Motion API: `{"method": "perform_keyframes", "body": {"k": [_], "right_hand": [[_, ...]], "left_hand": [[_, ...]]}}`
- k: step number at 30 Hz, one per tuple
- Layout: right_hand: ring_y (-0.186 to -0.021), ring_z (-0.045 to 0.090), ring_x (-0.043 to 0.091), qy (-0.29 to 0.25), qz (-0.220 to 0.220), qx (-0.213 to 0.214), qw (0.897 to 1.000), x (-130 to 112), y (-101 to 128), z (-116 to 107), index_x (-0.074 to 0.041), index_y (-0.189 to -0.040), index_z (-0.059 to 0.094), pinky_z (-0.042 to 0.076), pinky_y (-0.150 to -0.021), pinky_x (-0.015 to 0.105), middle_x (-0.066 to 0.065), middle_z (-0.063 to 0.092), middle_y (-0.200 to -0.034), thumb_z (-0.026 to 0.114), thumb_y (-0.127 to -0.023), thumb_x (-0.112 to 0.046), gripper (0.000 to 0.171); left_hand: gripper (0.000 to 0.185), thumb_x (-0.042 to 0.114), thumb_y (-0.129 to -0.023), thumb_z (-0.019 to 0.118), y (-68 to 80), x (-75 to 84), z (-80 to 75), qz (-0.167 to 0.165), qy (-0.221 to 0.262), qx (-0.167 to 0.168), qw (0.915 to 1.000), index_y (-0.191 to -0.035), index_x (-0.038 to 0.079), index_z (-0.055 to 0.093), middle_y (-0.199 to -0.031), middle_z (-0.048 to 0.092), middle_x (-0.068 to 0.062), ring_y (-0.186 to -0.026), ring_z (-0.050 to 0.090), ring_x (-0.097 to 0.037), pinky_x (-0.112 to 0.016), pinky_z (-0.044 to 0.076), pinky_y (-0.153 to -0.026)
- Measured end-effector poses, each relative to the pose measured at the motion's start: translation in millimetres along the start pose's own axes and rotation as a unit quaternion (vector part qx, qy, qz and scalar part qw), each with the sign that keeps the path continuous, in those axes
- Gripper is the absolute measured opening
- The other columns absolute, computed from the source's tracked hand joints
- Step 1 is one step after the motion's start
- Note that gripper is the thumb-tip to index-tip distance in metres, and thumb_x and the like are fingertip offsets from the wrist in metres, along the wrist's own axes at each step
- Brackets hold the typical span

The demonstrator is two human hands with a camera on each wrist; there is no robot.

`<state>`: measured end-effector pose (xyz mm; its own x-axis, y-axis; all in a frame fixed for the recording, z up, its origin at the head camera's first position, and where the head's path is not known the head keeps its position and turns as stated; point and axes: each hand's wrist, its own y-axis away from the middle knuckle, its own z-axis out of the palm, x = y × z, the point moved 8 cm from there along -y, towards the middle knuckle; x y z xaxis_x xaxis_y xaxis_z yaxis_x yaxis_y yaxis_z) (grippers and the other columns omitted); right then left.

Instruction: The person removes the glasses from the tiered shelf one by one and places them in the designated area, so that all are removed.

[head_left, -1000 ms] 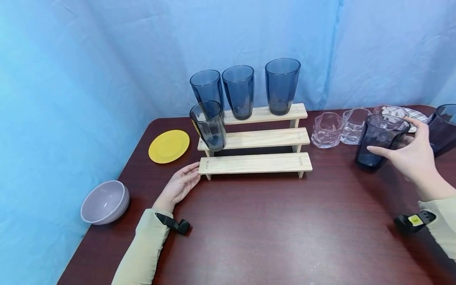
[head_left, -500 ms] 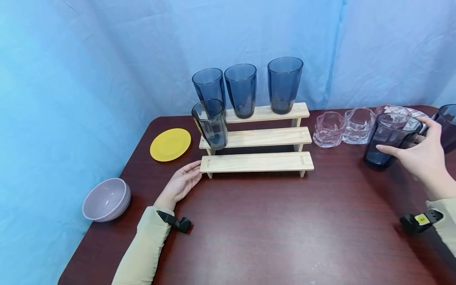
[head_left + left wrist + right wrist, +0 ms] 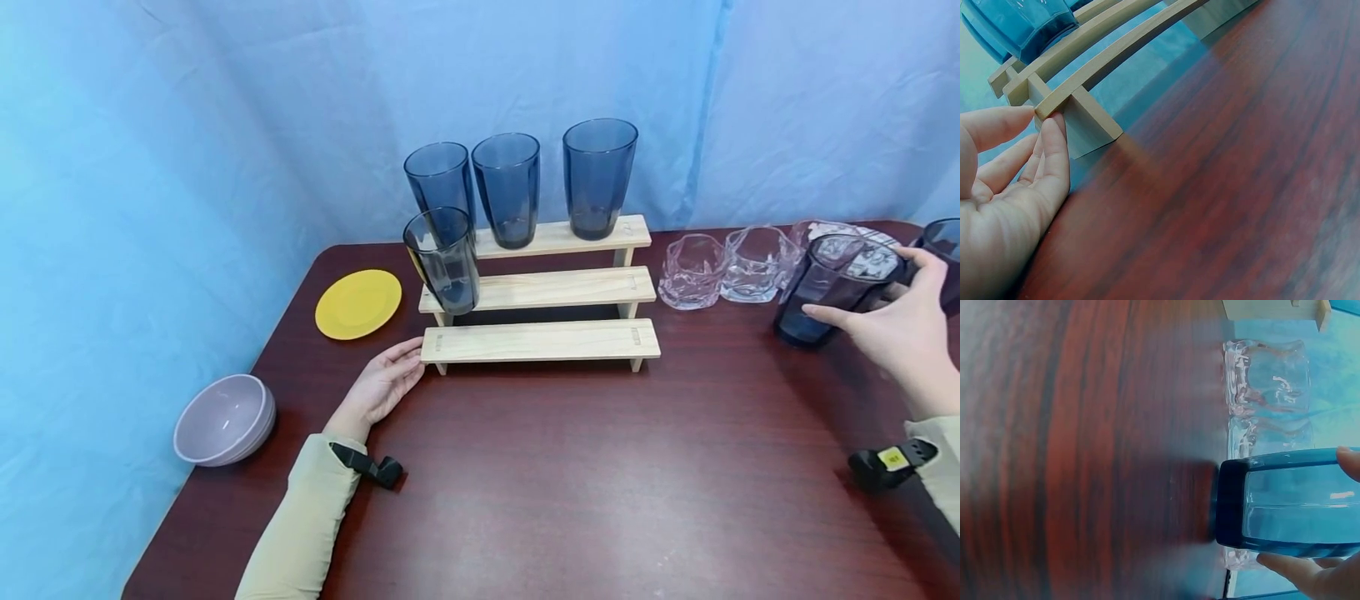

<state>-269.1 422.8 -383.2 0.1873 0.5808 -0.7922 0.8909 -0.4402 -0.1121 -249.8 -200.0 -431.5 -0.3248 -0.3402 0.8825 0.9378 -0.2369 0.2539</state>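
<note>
Bare table [image 3: 570,483] lies open at six o'clock; the stepped rack [image 3: 540,342] blocks twelve, clear glasses [image 3: 723,268] crowd two o'clock.

Glass, bare wood and a polished tabletop.
Blue tumbler [image 3: 825,287] in the right hand [image 3: 896,329]: smoky translucent glass, glossy, faceted sides (thick dark base seen from the right wrist). Clear glasses [image 3: 723,268]: knobbly, shiny. Stepped rack [image 3: 542,287]: pale unfinished wood, matt, fine grain; left hand [image 3: 378,387] touches its end. Table [image 3: 585,483]: dark red wood-grain, smooth semi-gloss. Yellow plate [image 3: 357,303] and lilac bowl [image 3: 223,420]: smooth, soft sheen. Backdrop [image 3: 225,125]: blue cloth, matt. Sleeves: pale knit fabric.
</note>
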Motion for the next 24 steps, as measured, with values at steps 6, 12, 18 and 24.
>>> {"method": "perform_keyframes", "body": {"k": [6,12,18,24], "right_hand": [[-0.119,0.040,-0.005,0.001,-0.010,0.006,1.000,-4.4,5.4,-3.9,-0.042,-0.143,0.003,0.034,-0.098,0.007,-0.004,0.040,-0.135,0.080,-0.074,-0.030,0.104],[-0.135,0.034,0.015,0.045,-0.004,0.000,0.999,-5.0,3.6,-6.5,-0.041,-0.145,-0.003,0.028,-0.114,0.038,0.022,0.024,-0.150,0.077,-0.075,-0.037,0.107],[-0.118,0.048,0.032,0.075,-0.021,0.013,0.997,5.0,-3.9,-8.1,-0.040,-0.148,-0.004,0.039,-0.101,0.050,0.029,0.028,-0.147,0.077,-0.074,-0.041,0.109],[-0.082,0.039,-0.007,0.074,-0.028,0.021,0.997,-24.0,16.7,-14.2,-0.031,-0.151,0.004,0.046,-0.083,0.034,0.027,0.039,-0.139,0.076,-0.076,-0.037,0.104]], "left_hand": [[0.053,-0.009,-0.098,0.034,0.4,-2.9,0.3,-0.005,0.002,0.004,1.0000,-0.148,-0.006,0.018,-0.102,0.058,0.001,-0.088,0.059,-0.005,-0.015,0.050,-0.081],[0.053,-0.009,-0.098,0.035,-0.6,-0.5,0.7,-0.001,0.000,0.000,1.0000,-0.148,-0.005,0.018,-0.105,0.058,0.001,-0.090,0.059,-0.005,-0.015,0.050,-0.081],[0.053,-0.009,-0.098,0.035,-0.4,0.3,-0.4,-0.003,0.004,0.003,1.0000,-0.148,-0.005,0.017,-0.105,0.058,0.001,-0.090,0.060,-0.005,-0.015,0.050,-0.081],[0.053,-0.008,-0.098,0.035,0.5,-0.3,-0.9,-0.005,-0.002,0.004,1.0000,-0.148,-0.005,0.018,-0.105,0.058,0.002,-0.091,0.060,-0.004,-0.015,0.050,-0.082]]}}
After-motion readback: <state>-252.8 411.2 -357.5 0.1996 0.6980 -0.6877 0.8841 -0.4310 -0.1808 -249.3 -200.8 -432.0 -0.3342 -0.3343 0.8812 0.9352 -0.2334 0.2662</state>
